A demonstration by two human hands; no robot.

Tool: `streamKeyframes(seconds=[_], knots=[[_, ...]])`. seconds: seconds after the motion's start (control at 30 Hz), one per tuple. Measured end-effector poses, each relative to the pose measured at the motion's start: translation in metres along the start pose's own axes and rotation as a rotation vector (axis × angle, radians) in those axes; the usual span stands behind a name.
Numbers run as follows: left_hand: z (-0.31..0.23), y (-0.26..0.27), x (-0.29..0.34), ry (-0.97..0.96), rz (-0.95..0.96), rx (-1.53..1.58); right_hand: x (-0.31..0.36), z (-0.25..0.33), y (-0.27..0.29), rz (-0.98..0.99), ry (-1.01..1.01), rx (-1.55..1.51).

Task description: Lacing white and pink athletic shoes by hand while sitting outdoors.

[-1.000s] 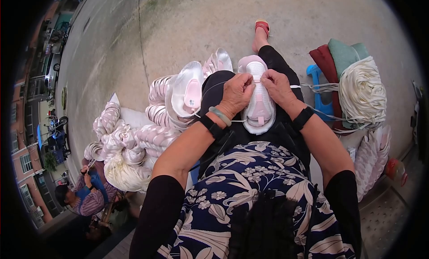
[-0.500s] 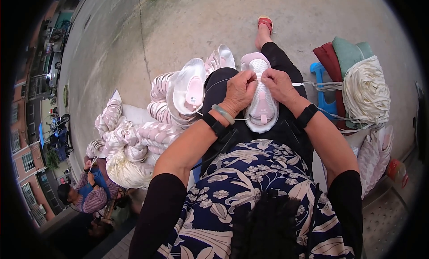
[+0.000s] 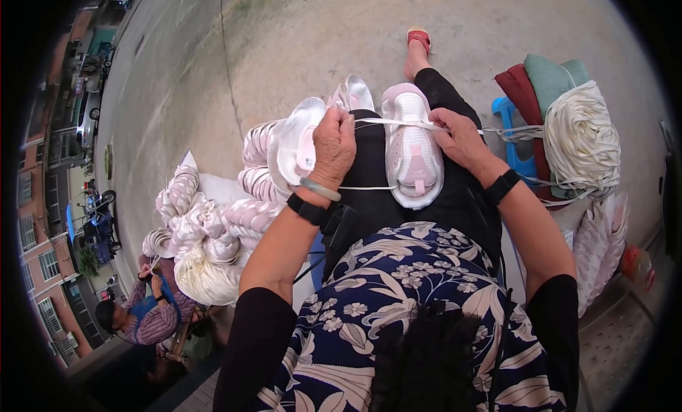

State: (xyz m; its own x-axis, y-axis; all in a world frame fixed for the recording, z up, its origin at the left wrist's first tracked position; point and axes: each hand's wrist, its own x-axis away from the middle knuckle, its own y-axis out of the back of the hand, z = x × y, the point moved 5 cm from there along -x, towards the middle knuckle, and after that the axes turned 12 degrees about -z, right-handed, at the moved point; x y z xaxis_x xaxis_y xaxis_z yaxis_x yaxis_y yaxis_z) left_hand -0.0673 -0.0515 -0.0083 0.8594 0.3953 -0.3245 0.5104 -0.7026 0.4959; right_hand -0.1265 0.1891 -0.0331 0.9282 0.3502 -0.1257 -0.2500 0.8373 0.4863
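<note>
A pink and white shoe upper [image 3: 414,156] lies on my lap across the dark trousers. My left hand [image 3: 334,143] is closed in a fist beyond its left edge, gripping a white shoelace [image 3: 375,121] stretched taut across the upper. At the upper's right edge, my right hand [image 3: 457,135] pinches the lace, fingers bent together. Another stretch of white lace runs out of the upper's near left side, below my left hand. Behind my left hand, partly hidden by it, stands a stack of similar pink and white uppers [image 3: 290,138].
On the right, a thick bundle of white laces [image 3: 584,138] rests against red and green cloths [image 3: 553,85] beside a blue plastic piece [image 3: 506,117]. More uppers [image 3: 209,217] and laces [image 3: 202,275] are heaped at left. Another person [image 3: 153,309] sits at far left.
My left hand has moved left from the middle of the upper, drawing the lace out taut. My right hand has shifted slightly right to the upper's edge.
</note>
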Motion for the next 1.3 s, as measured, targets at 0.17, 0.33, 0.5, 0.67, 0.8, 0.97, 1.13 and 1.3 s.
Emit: streamKeyframes(seconds=[0.17, 0.33, 0.5, 0.67, 0.8, 0.97, 1.13, 1.3], knots=[[0.051, 0.167, -0.008, -0.011, -0.258, -0.648, 0.006, 0.004, -0.002, -0.117, 0.252, 0.134], [0.054, 0.204, 0.001, 0.024, -0.145, -1.044, 0.006, 0.008, -0.006, -0.141, 0.354, 0.2], [0.001, 0.067, 0.009, -0.159, 0.169, -0.362, 0.006, 0.018, -0.001, -0.081, 0.378, 0.336], [-0.048, -0.031, 0.021, -0.218, 0.444, -0.359, 0.011, 0.019, 0.013, 0.016, 0.385, 0.477], [-0.05, -0.042, 0.015, -0.377, 0.489, -0.458, 0.014, 0.012, 0.025, 0.076, 0.384, 0.515], [-0.021, 0.016, -0.025, -0.485, 0.291, -0.643, 0.019, 0.009, 0.04, 0.115, 0.399, 0.528], [0.004, 0.16, -0.086, -0.265, -0.085, -0.87, 0.026, 0.026, 0.09, 0.034, 0.395, 0.49], [-0.014, 0.247, -0.103, -0.238, -0.169, -0.916, 0.037, 0.055, 0.173, -0.013, 0.365, 0.66]])
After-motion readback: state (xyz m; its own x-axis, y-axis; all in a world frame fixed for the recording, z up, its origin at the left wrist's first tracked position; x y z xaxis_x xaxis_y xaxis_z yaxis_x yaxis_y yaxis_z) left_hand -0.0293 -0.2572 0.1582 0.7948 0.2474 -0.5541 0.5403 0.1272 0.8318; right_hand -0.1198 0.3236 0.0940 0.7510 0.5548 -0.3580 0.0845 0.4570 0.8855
